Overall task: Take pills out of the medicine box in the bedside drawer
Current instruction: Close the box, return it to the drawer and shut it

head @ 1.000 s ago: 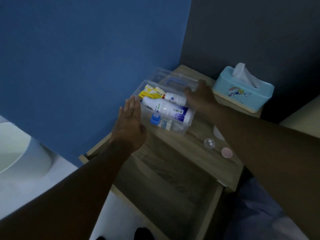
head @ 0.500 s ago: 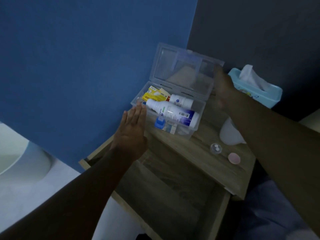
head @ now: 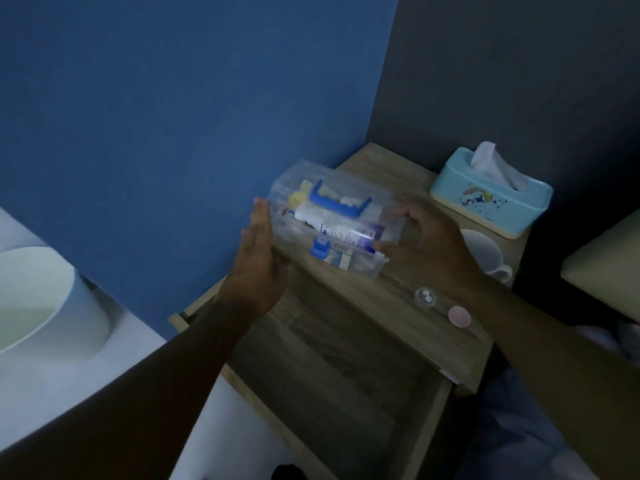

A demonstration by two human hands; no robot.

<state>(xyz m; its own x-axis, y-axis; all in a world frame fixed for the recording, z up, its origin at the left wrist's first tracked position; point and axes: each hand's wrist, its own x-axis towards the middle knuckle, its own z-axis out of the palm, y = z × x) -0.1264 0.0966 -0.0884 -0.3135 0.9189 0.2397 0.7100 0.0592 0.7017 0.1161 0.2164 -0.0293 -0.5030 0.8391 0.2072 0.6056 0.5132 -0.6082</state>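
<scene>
The clear plastic medicine box (head: 362, 268) stands on the wooden bedside table (head: 391, 308) by the blue wall. Its lid is down, with a blue handle (head: 341, 204) on top. A white bottle, a blue-capped item and small cartons show through the plastic. My left hand (head: 259, 261) is flat, fingers straight, pressed against the box's left end. My right hand (head: 427, 244) grips the box's right end, fingers on the lid. A small clear cap (head: 425, 297) with two white pills sits on the table near my right wrist. The drawer (head: 431, 417) is pulled out below.
A pink round lid (head: 459, 316) lies beside the pill cap. A white mug (head: 486, 256) and a light blue tissue box (head: 491, 202) stand at the back right. A white rounded bin (head: 41, 306) is on the floor at left. Bedding lies at lower right.
The lid, which stood upright half a second ago, is now down on the box. My right hand came down with it onto the box's right end. My left hand closed in against the left end.
</scene>
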